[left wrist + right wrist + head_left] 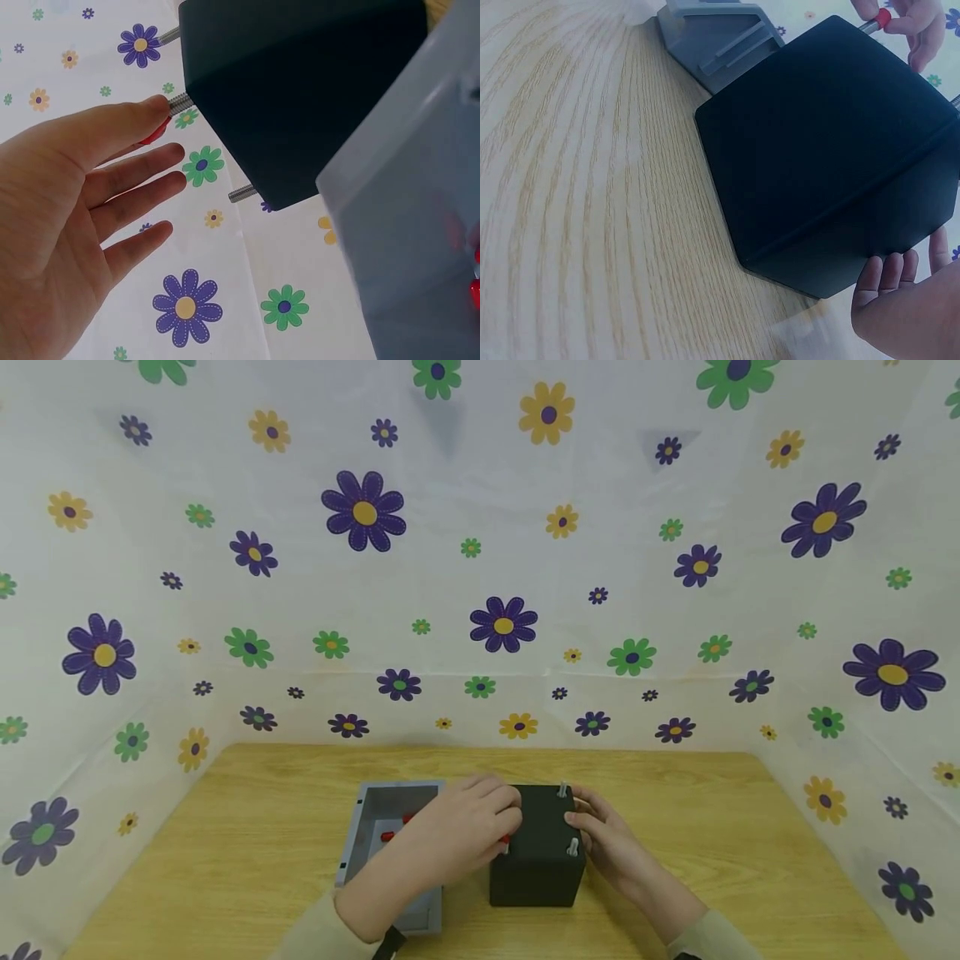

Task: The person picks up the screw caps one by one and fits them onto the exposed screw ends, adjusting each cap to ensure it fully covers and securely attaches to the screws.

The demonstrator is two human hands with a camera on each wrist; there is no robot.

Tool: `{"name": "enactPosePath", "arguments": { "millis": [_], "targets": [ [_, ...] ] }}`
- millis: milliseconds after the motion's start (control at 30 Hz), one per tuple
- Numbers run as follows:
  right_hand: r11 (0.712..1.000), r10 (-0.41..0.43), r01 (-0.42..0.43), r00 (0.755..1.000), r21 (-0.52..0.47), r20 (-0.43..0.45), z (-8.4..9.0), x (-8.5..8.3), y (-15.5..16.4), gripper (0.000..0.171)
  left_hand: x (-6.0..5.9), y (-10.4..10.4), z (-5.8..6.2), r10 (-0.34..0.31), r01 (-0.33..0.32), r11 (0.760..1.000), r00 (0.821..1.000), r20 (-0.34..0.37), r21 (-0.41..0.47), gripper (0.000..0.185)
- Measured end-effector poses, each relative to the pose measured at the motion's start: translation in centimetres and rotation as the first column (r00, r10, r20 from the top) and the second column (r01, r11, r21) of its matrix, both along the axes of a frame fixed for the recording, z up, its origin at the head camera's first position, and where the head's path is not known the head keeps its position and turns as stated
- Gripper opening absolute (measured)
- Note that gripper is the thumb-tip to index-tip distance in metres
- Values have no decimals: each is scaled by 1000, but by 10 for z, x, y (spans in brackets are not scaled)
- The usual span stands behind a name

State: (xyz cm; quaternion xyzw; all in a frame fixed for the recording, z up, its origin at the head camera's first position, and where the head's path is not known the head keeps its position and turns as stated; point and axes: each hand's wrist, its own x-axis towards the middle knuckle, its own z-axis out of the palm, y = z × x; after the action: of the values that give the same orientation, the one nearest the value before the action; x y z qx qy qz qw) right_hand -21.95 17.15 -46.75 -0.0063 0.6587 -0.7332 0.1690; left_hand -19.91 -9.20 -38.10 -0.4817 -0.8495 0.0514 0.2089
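The left hand (468, 827) pinches a small red cap (883, 19) against a threaded metal bolt (178, 103) that stands upright from the near left corner of the matte black box (538, 852), its other fingers spread. The right hand (607, 843) steadies the box's far side with relaxed, straight fingers. A grey plastic tray (360, 835) sits behind the left grip on the wood-grain worktop (225, 860).

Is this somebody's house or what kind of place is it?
Probably not a home: more likely a small staged work booth. A wooden table is walled in on three sides by flowered cloth, with only a black box and grey tray set out.
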Motion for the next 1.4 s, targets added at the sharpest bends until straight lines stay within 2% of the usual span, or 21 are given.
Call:
{"name": "enactPosePath", "arguments": {
  "millis": [400, 567, 867, 1133, 1400],
  "targets": [
    [1000, 10, -11, 1000, 12, 7, -2, -1, 1, 64, 2, 2, -5, 3, -2, 1000, 1000, 31, -28, 23],
    [1000, 22, -22, 1000, 4, -1, -3, -1, 1, 64, 2, 1, -4, 2, -2, 1000, 998, 57, -11, 24],
    [1000, 23, -23, 1000, 7, -2, -3, -1, 2, 66, 4, -3, 1, -36, 35, 998, 999, 21, 54, 26],
    [1000, 7, -7, 1000, 2, 6, -2, -1, 2, 67, 5, -6, 1, -33, 32, 998, 999, 9, 58, 26],
    [1000, 11, -11, 1000, -7, 7, 0, -1, 1, 67, 6, -7, 0, -22, 21, 999, 999, 30, 36, 28]
  ]
}}
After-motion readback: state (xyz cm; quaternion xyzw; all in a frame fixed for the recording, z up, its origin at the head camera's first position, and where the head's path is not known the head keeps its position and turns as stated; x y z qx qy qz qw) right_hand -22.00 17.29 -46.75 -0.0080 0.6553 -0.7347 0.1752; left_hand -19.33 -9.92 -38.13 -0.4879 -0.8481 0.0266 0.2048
